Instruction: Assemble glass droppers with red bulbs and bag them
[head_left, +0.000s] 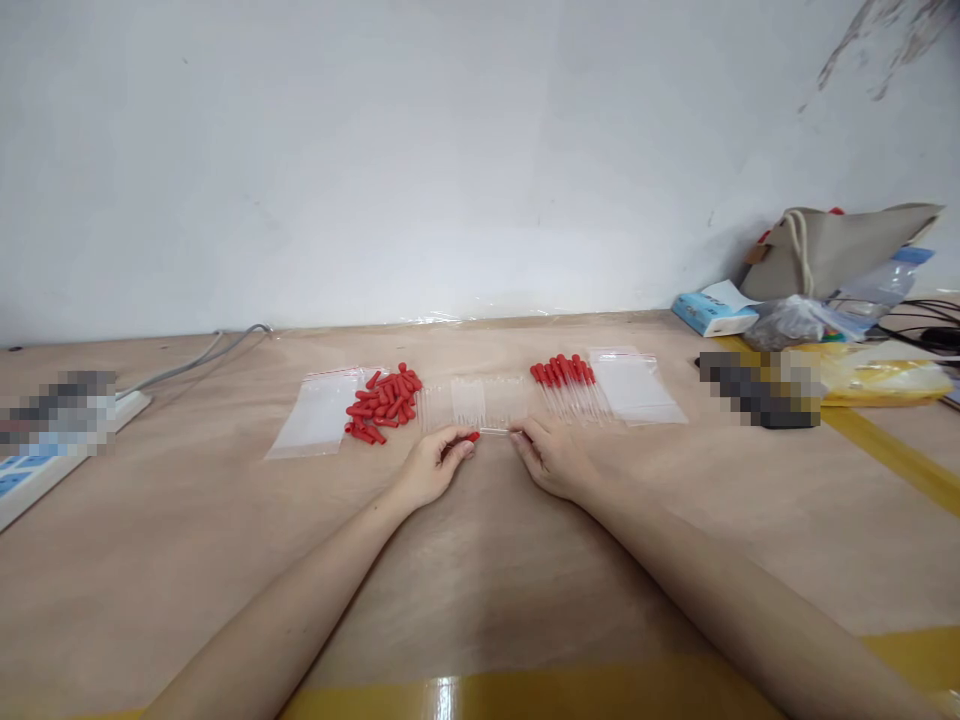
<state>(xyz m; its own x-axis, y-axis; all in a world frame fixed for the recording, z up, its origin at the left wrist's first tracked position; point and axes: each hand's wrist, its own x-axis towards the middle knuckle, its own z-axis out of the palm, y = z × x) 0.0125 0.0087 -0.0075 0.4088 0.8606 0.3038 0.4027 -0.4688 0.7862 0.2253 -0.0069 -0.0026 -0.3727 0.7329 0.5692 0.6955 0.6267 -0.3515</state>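
Observation:
Between finger and thumb, my left hand (437, 466) pinches a red rubber bulb (473, 437). My right hand (551, 458) is closed on a clear glass dropper tube (493, 432), whose left end lies close by the bulb; whether the two touch I cannot tell. Behind my hands lie several loose clear tubes (469, 400) in a row. A heap of red rubber bulbs (385, 405) rests to the left of them. On the right, several droppers with red bulbs on their tubes (568, 385) lie side by side.
Clear zip bags lie flat at left (315, 412) and right (637, 388). A power strip (71, 455) with a cable stands far left. At far right are a tissue pack (714, 308), a grey bag (847, 250) and a yellow plastic bag (877, 380). A wall closes the back.

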